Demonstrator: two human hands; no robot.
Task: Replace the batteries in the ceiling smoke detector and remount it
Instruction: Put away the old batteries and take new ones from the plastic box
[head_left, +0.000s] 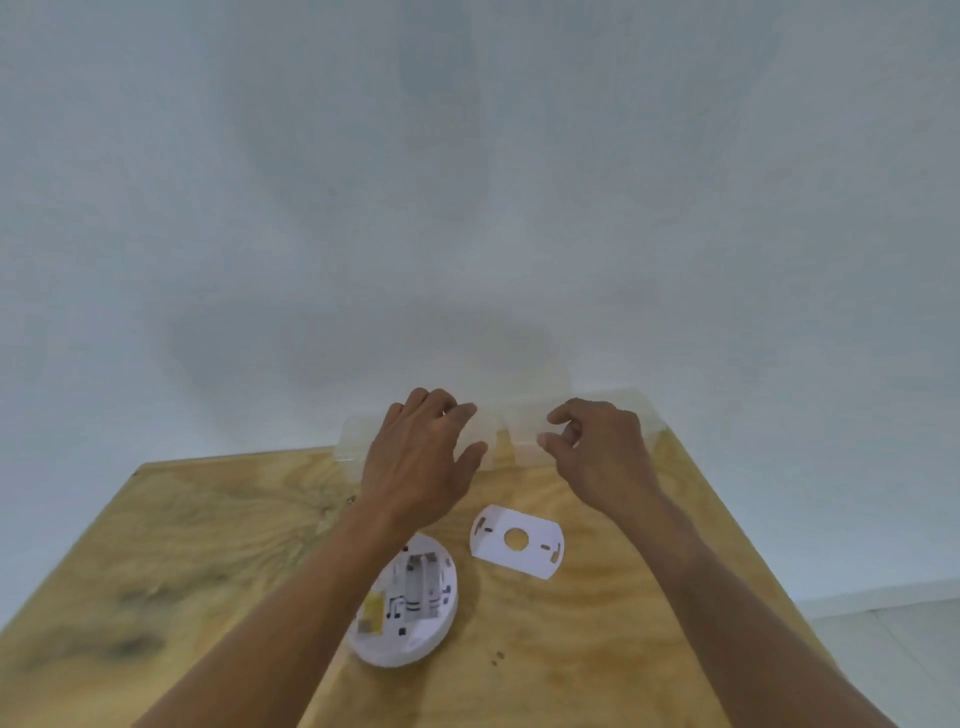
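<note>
Detector (410, 603) lies back-up on the plywood table (208, 545) beside its mounting plate (517, 540); left hand (421, 462) spread and empty, right hand (597, 452) loosely curled and empty, both at the clear box (524, 436), which wants steadying while fresh cells are drawn

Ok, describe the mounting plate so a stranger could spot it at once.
On the plywood table, look just below the right hand. The mounting plate lies flat there, right of the round smoke detector. Unlike it, the plate is thin, with a central hole.
</note>
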